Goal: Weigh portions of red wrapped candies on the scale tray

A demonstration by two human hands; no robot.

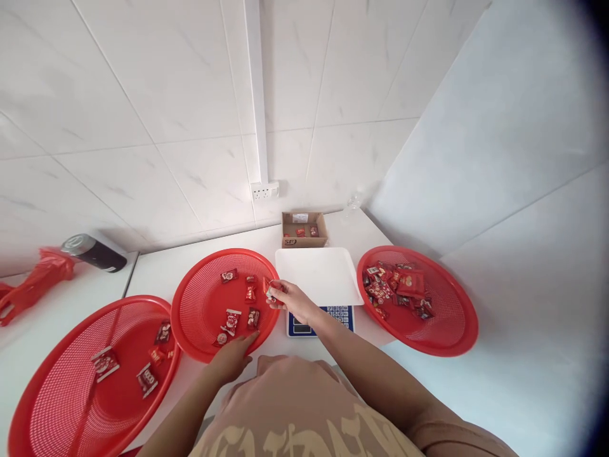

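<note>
My right hand (291,301) pinches a small bunch of wrapped candies (271,293), partly red, above the right rim of the middle red basket (202,279). The fingers hide part of the bunch. At that basket's near rim, my left hand (233,359) grips the edge, its fingers inside and its thumb outside. Several wrapped sweets lie spread on the basket floor, among them a red and white packet (231,322) and a dark brown one (254,317) by my left fingertips. Under my right wrist is a digital scale (340,319) with a bare white pan (318,273).
A red basket (464,317) on the right holds a heap of red packets. Another red basket (52,381) at the left holds several sweets. Behind the scale stands a small cardboard box (304,242). A dark bottle (98,252) and a red plastic bag (40,279) lie far left.
</note>
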